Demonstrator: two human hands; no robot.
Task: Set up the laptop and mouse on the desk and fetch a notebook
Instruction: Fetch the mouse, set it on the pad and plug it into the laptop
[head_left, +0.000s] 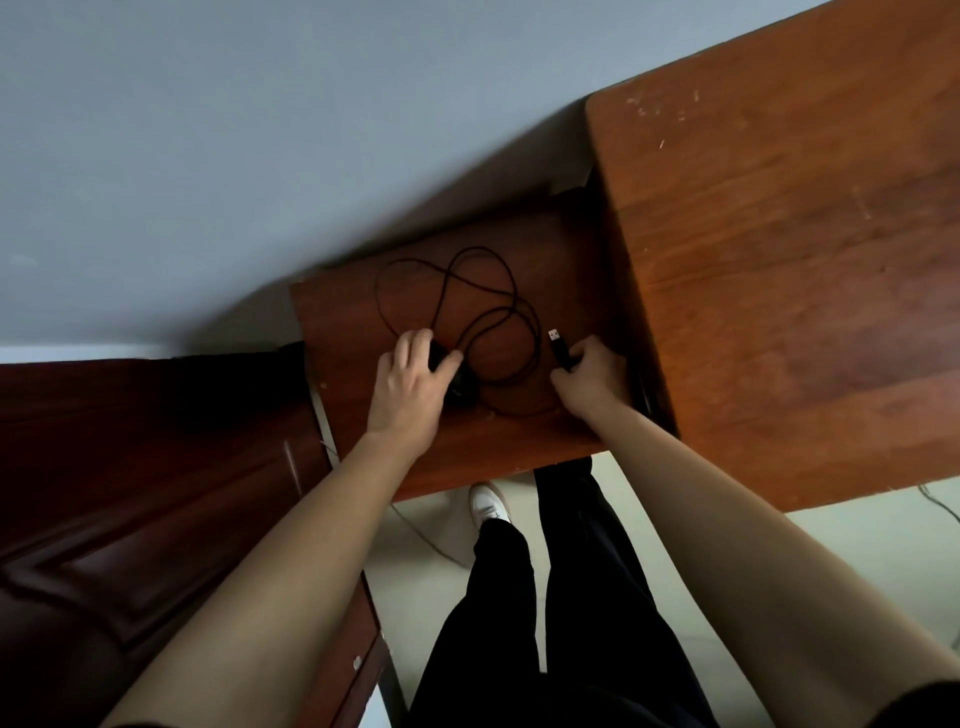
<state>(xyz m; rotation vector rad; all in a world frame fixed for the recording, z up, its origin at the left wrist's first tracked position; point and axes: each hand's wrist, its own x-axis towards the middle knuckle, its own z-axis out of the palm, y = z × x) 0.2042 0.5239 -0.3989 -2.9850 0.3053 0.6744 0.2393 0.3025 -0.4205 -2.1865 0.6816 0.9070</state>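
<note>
Two hands worked over the low surface (363, 332) in the head view: the left hand (410, 384) lay cupped over the black mouse (460, 387), its grip closed on it, while the right hand (589, 371) pinched the plug (558, 348) of the cable (467, 291), which lay in loose loops between and beyond them. By my judgement the task was at an early stage, since the mouse was only being gathered from the low surface beside the taller desk (805, 260), and no laptop or notebook showed anywhere, so placing the mouse, setting up the laptop and fetching the notebook all seemed left.
</note>
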